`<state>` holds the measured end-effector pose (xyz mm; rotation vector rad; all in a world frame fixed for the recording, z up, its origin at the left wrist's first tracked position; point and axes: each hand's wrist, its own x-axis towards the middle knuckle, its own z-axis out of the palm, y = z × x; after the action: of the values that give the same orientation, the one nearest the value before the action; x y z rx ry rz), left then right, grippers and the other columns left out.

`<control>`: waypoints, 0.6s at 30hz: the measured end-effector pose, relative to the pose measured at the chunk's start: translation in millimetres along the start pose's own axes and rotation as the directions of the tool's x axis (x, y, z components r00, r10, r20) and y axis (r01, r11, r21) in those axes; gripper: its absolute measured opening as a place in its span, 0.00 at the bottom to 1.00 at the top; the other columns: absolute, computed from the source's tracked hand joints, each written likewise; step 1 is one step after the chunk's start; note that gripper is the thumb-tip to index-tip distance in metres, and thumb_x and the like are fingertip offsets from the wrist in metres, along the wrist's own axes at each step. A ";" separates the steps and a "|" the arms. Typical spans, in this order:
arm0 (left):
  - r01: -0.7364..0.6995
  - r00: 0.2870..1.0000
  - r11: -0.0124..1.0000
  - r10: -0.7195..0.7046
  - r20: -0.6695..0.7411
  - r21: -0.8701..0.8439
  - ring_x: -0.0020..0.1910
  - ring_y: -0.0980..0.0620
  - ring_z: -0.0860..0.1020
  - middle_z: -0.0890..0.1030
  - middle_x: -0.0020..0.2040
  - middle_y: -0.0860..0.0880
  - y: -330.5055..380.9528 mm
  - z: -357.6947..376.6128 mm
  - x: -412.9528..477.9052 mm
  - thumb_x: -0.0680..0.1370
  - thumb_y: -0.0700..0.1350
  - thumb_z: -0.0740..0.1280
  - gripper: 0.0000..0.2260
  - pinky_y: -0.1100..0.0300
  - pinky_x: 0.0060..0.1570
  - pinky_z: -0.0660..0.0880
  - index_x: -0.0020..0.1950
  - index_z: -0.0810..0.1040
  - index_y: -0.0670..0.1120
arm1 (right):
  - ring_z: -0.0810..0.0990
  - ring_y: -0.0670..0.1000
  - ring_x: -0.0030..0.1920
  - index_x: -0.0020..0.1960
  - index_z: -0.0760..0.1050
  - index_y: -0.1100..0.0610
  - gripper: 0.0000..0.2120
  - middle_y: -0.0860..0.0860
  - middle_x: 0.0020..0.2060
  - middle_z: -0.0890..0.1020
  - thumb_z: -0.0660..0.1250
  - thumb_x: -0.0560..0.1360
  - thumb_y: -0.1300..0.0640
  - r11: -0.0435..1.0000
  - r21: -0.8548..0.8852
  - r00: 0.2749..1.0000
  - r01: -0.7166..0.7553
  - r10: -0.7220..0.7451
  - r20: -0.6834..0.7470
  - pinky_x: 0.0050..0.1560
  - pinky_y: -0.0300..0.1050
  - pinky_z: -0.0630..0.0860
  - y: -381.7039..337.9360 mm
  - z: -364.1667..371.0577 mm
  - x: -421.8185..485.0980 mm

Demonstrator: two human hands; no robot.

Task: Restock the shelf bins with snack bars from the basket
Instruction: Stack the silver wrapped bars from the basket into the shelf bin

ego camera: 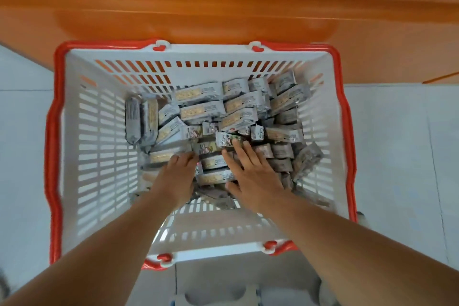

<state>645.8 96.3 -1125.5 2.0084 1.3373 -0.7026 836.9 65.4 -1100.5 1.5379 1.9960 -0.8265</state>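
A white slotted basket (pixel 99 146) with a red rim stands on the floor below me. Several silver-wrapped snack bars (pixel 201 109) lie heaped in its bottom. Both my hands reach down into the pile. My left hand (pixel 177 179) lies on the bars at the near left, its fingertips dipping among the wrappers. My right hand (pixel 253 171) rests palm down on the bars beside it, fingers spread and straight, the tips touching a small bar (pixel 227 140). Whether the left fingers hold a bar is hidden.
An orange shelf base (pixel 223 12) runs across just beyond the basket. Pale floor tiles (pixel 397 144) surround the basket on the left, right and near side. No shelf bins are in view.
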 end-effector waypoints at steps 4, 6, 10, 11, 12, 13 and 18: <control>0.031 0.996 0.996 -0.025 -0.080 0.078 0.66 0.47 0.66 0.66 0.67 0.46 -0.4 4.9 2.5 0.73 0.37 0.70 0.33 0.54 0.67 0.68 0.75 0.60 0.47 | 0.39 0.57 0.78 0.79 0.35 0.51 0.31 0.54 0.78 0.37 0.47 0.83 0.44 1.000 0.006 1.000 -0.028 0.028 0.012 0.76 0.55 0.33 -1.4 8.6 0.7; 0.029 0.994 0.994 -0.018 -0.104 0.108 0.65 0.48 0.67 0.68 0.66 0.48 -2.9 3.8 2.8 0.72 0.38 0.72 0.33 0.55 0.66 0.69 0.73 0.61 0.47 | 0.40 0.57 0.78 0.79 0.35 0.51 0.32 0.54 0.78 0.37 0.47 0.83 0.45 0.999 0.012 0.999 -0.037 0.037 0.031 0.76 0.55 0.33 -2.0 6.3 2.6; 0.004 0.991 0.994 0.011 -0.131 0.112 0.58 0.48 0.74 0.77 0.58 0.48 -9.5 -4.3 -9.6 0.75 0.42 0.69 0.23 0.56 0.53 0.73 0.67 0.64 0.46 | 0.39 0.56 0.78 0.79 0.36 0.50 0.32 0.53 0.78 0.37 0.50 0.83 0.45 0.998 0.049 0.994 -0.043 0.038 0.105 0.76 0.54 0.33 -3.1 -6.7 3.2; 0.009 0.986 0.999 -0.001 -0.165 0.048 0.54 0.47 0.76 0.79 0.54 0.47 -13.2 -8.1 -14.4 0.76 0.43 0.69 0.21 0.56 0.49 0.74 0.65 0.64 0.47 | 0.38 0.55 0.78 0.79 0.36 0.50 0.32 0.52 0.78 0.37 0.51 0.83 0.46 0.997 0.069 0.994 -0.044 0.036 0.106 0.76 0.54 0.34 -3.6 -11.3 2.5; 0.013 0.976 0.998 -0.026 -0.215 -0.061 0.50 0.47 0.78 0.79 0.49 0.47 -18.1 -12.5 -18.5 0.76 0.45 0.69 0.18 0.55 0.46 0.75 0.62 0.65 0.47 | 0.38 0.54 0.78 0.79 0.36 0.51 0.33 0.52 0.78 0.37 0.52 0.83 0.46 0.996 0.083 0.995 -0.044 0.036 0.094 0.76 0.54 0.35 -4.9 -17.0 1.1; 0.006 0.962 0.976 -0.064 -0.266 -0.216 0.46 0.47 0.79 0.79 0.46 0.48 -23.1 -18.2 -23.0 0.76 0.46 0.69 0.16 0.55 0.42 0.75 0.58 0.65 0.48 | 0.39 0.54 0.78 0.79 0.37 0.52 0.33 0.52 0.78 0.38 0.53 0.83 0.47 0.995 0.095 0.997 -0.042 0.035 0.073 0.76 0.54 0.37 -6.8 -22.9 -0.8; -0.041 0.911 0.482 -0.343 -0.231 -0.875 0.38 0.48 0.79 0.81 0.41 0.46 -36.8 -71.8 -43.8 0.77 0.50 0.69 0.11 0.58 0.35 0.74 0.52 0.71 0.46 | 0.52 0.53 0.78 0.79 0.46 0.55 0.29 0.53 0.79 0.51 0.54 0.83 0.52 0.968 0.250 0.999 -0.005 0.015 -0.037 0.77 0.51 0.52 -26.4 -70.1 -17.0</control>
<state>602.9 133.8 -1053.5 1.1713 1.6436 0.3551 814.5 99.2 -1035.2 1.7115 1.9685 -1.0874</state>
